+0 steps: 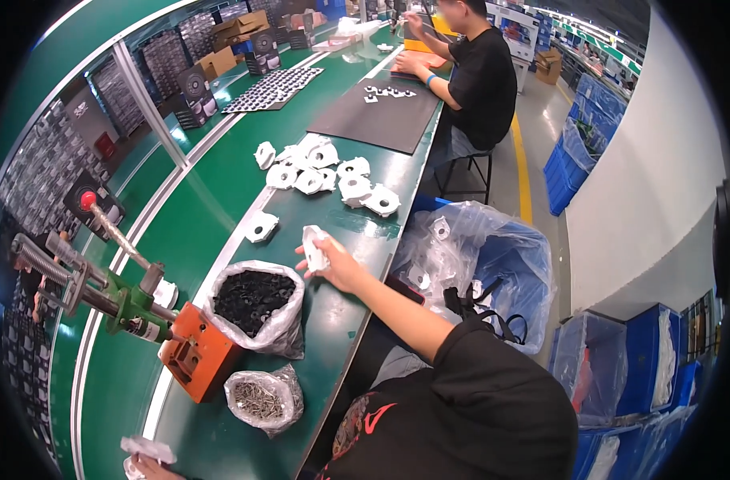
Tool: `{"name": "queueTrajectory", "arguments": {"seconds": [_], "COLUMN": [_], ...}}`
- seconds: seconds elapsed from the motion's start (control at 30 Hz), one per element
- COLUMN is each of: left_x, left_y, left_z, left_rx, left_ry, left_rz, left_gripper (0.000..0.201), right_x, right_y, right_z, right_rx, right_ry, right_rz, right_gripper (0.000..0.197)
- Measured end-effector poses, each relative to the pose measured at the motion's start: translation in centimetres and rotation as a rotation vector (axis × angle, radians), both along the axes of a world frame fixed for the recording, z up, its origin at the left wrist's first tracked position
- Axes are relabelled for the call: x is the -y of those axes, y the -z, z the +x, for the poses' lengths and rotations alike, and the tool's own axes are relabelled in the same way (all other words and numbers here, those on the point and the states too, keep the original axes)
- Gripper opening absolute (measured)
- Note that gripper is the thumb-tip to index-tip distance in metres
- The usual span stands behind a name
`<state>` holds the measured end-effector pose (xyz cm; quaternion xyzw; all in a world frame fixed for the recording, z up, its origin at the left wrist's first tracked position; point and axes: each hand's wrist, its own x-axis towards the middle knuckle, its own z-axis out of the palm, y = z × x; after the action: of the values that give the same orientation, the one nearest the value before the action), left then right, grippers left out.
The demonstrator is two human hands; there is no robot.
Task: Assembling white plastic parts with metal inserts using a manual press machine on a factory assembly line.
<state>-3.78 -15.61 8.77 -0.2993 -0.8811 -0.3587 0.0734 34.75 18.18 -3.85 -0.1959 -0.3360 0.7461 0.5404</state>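
Observation:
My right hand (pixel 339 268) is closed around a white plastic housing (pixel 314 248) with an angular rim, held over the green bench (pixel 330 308). At the lower left edge, my left hand (pixel 150 469) grips another white plastic part (pixel 147 450), partly cut off by the picture's rim. Between the hands stands a hand press with an orange base (pixel 195 352), a green body (pixel 133 308) and a red-knobbed lever (pixel 89 200). Beside it sit a bag of small black parts (pixel 254 300) and a smaller bag of metal pins or screws (pixel 258 400).
Several white housings (pixel 309 170) lie loosely grouped farther up the bench, one single housing (pixel 261 227) nearer. A dark mat (pixel 375 120) and a seated co-worker (pixel 485 76) are beyond. At my right stands a blue bin (pixel 533 272) lined with clear plastic.

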Motion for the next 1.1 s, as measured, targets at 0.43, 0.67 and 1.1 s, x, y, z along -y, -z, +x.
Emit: {"name": "queueTrajectory", "arguments": {"seconds": [0.43, 0.67, 1.1], "left_x": [-10.0, -10.1, -12.0], "left_y": [3.2, 2.9, 4.4], "left_z": [15.0, 14.8, 13.5], "left_rx": [0.317, 0.389, 0.758], "left_ry": [1.028, 0.972, 1.102], "left_rz": [0.516, 0.554, 0.731], "left_gripper": [0.042, 0.033, 0.016], "right_x": [16.1, 16.5, 14.5], "right_y": [-10.5, -9.3, -10.2], "right_z": [-9.6, -11.3, -11.7], "right_rx": [0.342, 0.386, 0.633], "right_ry": [-0.223, -0.225, -0.271], "right_rz": [0.787, 0.744, 0.794], "right_gripper": [0.082, 0.082, 0.081]}}
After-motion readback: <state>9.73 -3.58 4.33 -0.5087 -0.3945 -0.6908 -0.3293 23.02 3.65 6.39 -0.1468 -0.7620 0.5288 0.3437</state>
